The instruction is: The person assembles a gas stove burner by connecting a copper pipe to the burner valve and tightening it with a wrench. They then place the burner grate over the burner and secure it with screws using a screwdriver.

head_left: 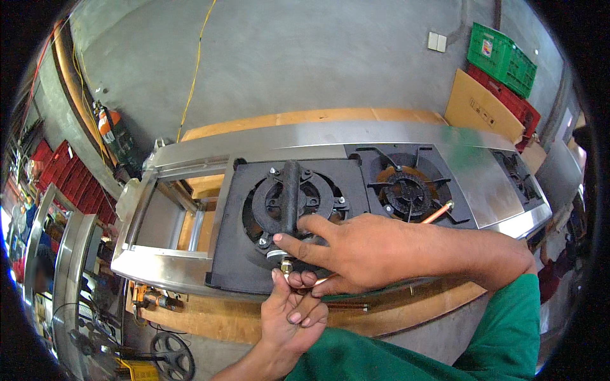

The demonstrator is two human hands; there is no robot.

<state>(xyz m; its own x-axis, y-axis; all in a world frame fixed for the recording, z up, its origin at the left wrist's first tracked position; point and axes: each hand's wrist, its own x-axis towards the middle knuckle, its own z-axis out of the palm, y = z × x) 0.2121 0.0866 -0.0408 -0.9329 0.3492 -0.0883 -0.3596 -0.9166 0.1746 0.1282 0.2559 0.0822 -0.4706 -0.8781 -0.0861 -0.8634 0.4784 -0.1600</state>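
A black cast-iron gas burner (291, 197), with a ring and a thick straight pipe, lies on a square black stove top plate (232, 254). My right hand (362, 251) reaches across from the right, its fingers closed about the near end of the burner's pipe. At that end sits a small brass fitting (286, 265). My left hand (293, 311) comes from below, thumb and curled fingers pinching at the fitting. A piece of copper tube (324, 280) shows between my two hands; its course under the right hand is hidden.
Another burner with a pan support (406, 190) sits to the right, beside a copper tube end (438, 213). The steel counter (159, 267) has an open frame at left. Below lies an orange power drill (152, 297). Crates (502, 60) and cardboard (480, 105) stand back right.
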